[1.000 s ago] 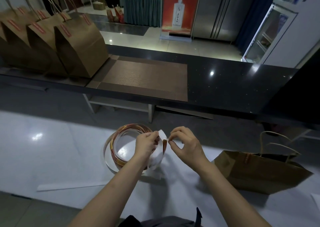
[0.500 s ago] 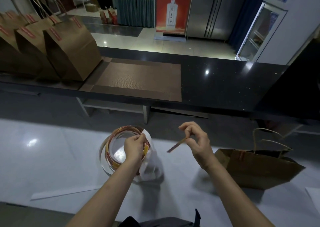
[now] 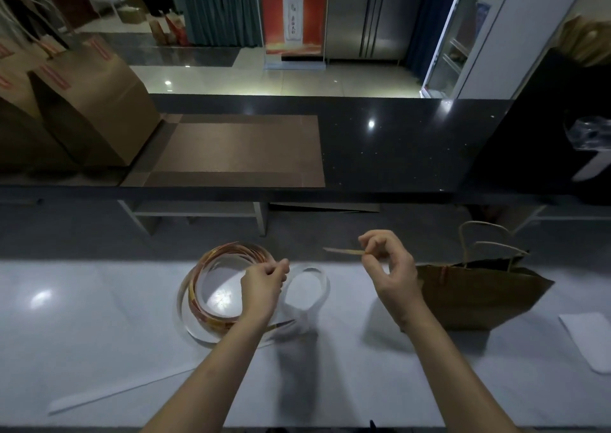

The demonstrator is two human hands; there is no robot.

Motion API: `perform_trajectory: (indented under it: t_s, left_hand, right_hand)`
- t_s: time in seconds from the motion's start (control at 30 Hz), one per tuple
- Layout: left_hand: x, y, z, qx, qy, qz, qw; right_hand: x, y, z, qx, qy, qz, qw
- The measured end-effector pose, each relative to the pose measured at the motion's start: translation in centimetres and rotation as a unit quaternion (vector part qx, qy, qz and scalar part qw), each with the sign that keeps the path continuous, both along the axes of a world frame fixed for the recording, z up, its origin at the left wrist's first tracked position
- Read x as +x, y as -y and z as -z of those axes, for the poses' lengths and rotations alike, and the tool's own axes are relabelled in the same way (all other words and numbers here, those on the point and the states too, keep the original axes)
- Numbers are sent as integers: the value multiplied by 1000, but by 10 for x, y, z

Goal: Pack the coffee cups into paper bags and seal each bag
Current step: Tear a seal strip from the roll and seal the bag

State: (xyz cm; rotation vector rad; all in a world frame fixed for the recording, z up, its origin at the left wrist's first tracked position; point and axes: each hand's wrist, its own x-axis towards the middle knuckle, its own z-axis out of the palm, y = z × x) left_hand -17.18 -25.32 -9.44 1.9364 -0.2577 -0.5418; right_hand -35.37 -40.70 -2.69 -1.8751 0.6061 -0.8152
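Note:
A loose coil of red-and-gold sticker roll [image 3: 211, 303] lies on the white counter [image 3: 82, 333], with a white backing strip [image 3: 310, 287] curling off to its right. My left hand [image 3: 264, 283] pinches the roll at its right side. My right hand [image 3: 390, 267] is raised above the counter and pinches one peeled sticker strip [image 3: 344, 251] that sticks out to the left. A brown paper bag [image 3: 479, 293] with twine handles lies to the right of my right hand, its top folded over. No cup is visible.
Several sealed brown bags [image 3: 86, 108] stand at the left of the raised black counter [image 3: 396, 148], beside a brown mat [image 3: 238, 148]. Loose white backing strips lie at the near left [image 3: 115, 393] and far right [image 3: 588, 336].
My right hand has pulled the sticker strip free of the roll and moved right, away from my left hand. The white backing has dropped into a loop beside the roll.

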Motion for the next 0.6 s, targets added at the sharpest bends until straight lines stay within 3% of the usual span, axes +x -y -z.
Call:
perform_trajectory:
  t_s: [0.27,0.6]
  left_hand:
    - [-30,25,-28,-22,42,83,995]
    - [-135,98,-99,-68,81,193,976]
  right_hand:
    - [-30,0,-30,-41,63,24,997]
    - [-110,48,-77,-145,114,31,982]
